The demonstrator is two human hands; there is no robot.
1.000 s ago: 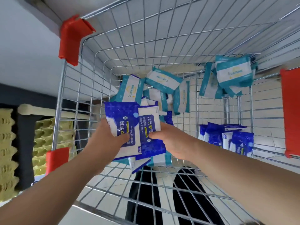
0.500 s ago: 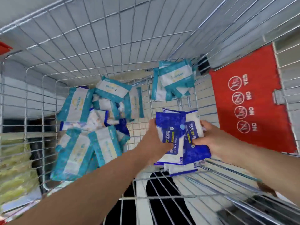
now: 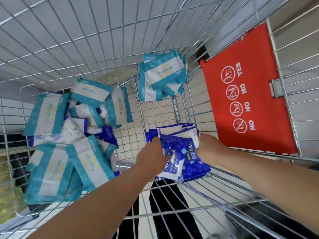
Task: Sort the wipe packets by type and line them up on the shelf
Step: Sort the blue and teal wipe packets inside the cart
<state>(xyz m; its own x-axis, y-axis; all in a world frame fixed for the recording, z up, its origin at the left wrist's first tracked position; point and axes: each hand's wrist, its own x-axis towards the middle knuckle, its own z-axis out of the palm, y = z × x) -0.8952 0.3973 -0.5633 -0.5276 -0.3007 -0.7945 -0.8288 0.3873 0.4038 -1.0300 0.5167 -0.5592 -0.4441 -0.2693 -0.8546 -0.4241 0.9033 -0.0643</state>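
Note:
Both my hands hold a bundle of dark blue alcohol wipe packets (image 3: pixel 179 156) low inside a wire shopping cart. My left hand (image 3: pixel 151 156) grips the bundle's left edge and my right hand (image 3: pixel 209 149) grips its right edge. The bundle sits over more blue packets (image 3: pixel 172 131) stacked at the cart's right side. A group of teal and white wipe packets (image 3: pixel 162 76) stands further back on the right. A mixed heap of teal packets (image 3: pixel 65 140), with a few blue ones among them, fills the left part of the cart.
The wire cart wall (image 3: pixel 86 40) rises behind the packets. A red child-seat flap (image 3: pixel 246 94) with warning symbols stands to the right. Yellow egg trays (image 3: pixel 6 183) show through the wire at far left. Dark trouser legs (image 3: pixel 165 213) are visible under the cart floor.
My hands carried the blue bundle from the mixed heap on the left over to the blue stack on the right and lowered it. The view swung right.

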